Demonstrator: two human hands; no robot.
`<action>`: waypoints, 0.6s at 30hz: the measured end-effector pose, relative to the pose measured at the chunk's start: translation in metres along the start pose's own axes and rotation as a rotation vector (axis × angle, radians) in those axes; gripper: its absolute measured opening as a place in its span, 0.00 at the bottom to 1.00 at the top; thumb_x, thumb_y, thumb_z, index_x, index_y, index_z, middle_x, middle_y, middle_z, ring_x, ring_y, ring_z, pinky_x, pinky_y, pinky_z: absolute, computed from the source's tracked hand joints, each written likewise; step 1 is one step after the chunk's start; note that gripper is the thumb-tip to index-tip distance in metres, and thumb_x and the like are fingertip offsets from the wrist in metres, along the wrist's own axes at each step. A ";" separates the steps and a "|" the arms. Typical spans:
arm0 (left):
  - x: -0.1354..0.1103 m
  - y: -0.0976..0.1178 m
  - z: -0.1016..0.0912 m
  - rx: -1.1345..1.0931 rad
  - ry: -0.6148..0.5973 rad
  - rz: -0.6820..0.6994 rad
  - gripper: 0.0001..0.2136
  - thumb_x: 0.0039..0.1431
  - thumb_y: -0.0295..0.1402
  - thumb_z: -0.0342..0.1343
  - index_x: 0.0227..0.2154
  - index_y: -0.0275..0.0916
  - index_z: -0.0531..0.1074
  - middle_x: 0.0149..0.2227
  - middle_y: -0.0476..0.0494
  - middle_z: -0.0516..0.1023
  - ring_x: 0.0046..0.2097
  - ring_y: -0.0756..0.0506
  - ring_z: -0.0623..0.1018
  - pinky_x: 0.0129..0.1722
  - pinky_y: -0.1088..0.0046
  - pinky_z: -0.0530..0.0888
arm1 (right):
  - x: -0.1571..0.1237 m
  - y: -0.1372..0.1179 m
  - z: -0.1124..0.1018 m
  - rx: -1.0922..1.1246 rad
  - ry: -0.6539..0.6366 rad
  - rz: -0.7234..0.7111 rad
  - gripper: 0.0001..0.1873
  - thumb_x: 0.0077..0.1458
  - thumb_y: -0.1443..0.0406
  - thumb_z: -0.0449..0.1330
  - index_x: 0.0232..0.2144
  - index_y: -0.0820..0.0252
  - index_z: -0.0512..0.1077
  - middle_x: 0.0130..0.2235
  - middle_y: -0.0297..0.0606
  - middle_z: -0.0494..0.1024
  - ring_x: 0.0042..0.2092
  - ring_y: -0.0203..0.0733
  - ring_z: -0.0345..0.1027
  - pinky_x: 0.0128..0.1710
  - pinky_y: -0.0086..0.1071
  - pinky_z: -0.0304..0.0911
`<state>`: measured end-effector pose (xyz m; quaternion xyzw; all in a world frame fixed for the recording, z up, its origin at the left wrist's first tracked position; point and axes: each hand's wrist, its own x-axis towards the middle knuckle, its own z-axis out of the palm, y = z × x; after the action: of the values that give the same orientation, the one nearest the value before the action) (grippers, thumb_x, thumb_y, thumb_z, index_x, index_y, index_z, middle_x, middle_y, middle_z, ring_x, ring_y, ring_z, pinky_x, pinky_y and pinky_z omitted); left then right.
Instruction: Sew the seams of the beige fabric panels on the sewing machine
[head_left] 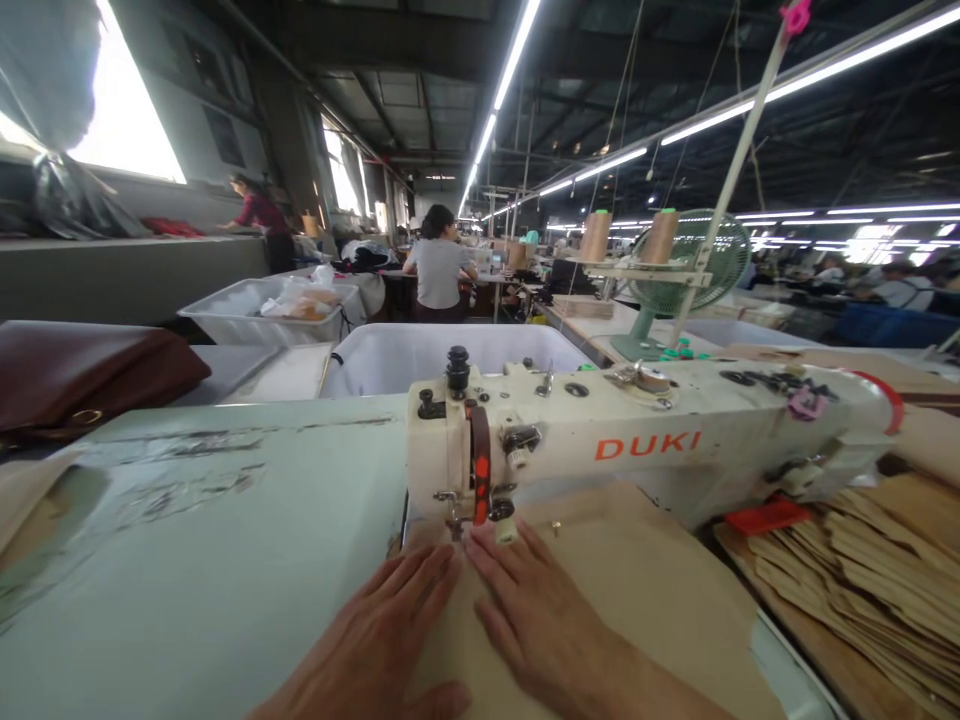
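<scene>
A cream sewing machine point(645, 440) marked DUKI stands on the pale work table point(210, 560). A tan piece of material point(652, 590) lies under its needle head point(480, 500). My left hand point(382, 640) lies flat on the material just left of the needle, fingers stretched out. My right hand point(540, 620) lies flat beside it on the right, fingertips close to the presser foot. Neither hand grips anything.
A stack of tan cut pieces point(862, 580) lies at the right. A brown bag point(82, 375) sits at the far left. White bins point(420, 355) stand behind the table, with thread cones point(596, 235) and a green fan point(690, 270). Other people work farther back.
</scene>
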<state>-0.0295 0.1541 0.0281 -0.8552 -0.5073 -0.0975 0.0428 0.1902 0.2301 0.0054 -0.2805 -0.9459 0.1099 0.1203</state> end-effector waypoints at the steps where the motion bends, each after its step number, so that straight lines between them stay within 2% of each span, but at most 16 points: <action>1: -0.001 -0.001 0.001 0.009 0.025 0.006 0.35 0.61 0.56 0.53 0.61 0.33 0.64 0.61 0.32 0.69 0.59 0.33 0.72 0.57 0.55 0.73 | 0.000 0.000 0.000 0.001 0.001 -0.001 0.28 0.70 0.58 0.44 0.69 0.55 0.50 0.67 0.38 0.58 0.69 0.45 0.46 0.70 0.48 0.36; 6: -0.002 -0.008 0.011 0.024 0.115 0.002 0.35 0.58 0.57 0.55 0.61 0.37 0.64 0.60 0.35 0.70 0.58 0.34 0.73 0.56 0.56 0.74 | 0.005 0.005 0.000 0.004 0.020 0.003 0.27 0.70 0.58 0.45 0.68 0.55 0.53 0.66 0.38 0.61 0.69 0.45 0.47 0.70 0.48 0.37; 12: 0.003 -0.014 0.018 0.029 0.074 -0.009 0.35 0.57 0.55 0.57 0.62 0.39 0.63 0.62 0.38 0.68 0.60 0.34 0.71 0.58 0.56 0.72 | 0.009 0.007 -0.003 0.001 0.006 0.010 0.27 0.70 0.58 0.44 0.68 0.53 0.52 0.65 0.39 0.63 0.68 0.44 0.49 0.70 0.47 0.36; 18: 0.000 -0.017 0.027 0.074 0.120 0.009 0.36 0.58 0.54 0.57 0.63 0.38 0.60 0.62 0.38 0.67 0.60 0.33 0.71 0.54 0.53 0.76 | 0.012 0.007 -0.004 -0.003 0.025 0.011 0.27 0.70 0.58 0.45 0.68 0.55 0.52 0.62 0.41 0.67 0.66 0.43 0.54 0.70 0.46 0.36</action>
<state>-0.0412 0.1674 0.0012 -0.8478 -0.5032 -0.1297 0.1053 0.1852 0.2431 0.0095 -0.2871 -0.9430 0.1054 0.1310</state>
